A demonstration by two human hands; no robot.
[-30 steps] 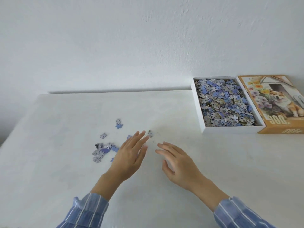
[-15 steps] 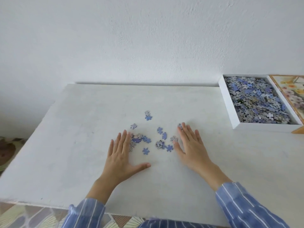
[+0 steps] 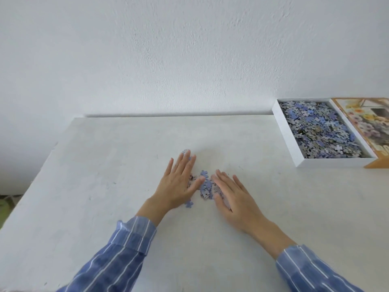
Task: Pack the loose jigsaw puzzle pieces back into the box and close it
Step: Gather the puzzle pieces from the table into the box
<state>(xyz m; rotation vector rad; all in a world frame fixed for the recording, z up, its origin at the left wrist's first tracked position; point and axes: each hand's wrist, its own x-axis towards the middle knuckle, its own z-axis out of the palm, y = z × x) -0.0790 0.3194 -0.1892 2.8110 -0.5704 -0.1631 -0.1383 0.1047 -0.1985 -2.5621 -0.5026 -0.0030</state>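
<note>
L hand (image 3: 179, 182) and R hand (image 3: 233, 192) lie flat on the tabletop (image 3: 105, 186), fingers straight, gripping nothing. They are close together, prob. to herd the loose pieces (image 3: 205, 186) between them into one heap. The box (image 3: 328, 162) stands open at 2 o'clock, w/ lid (image 3: 362, 127) beside it.

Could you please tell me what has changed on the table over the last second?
The left hand and right hand slid flat toward each other, sweeping the scattered loose pieces into a tight pile between them. Nothing was gripped. The box stayed open, its lid beside it.
</note>
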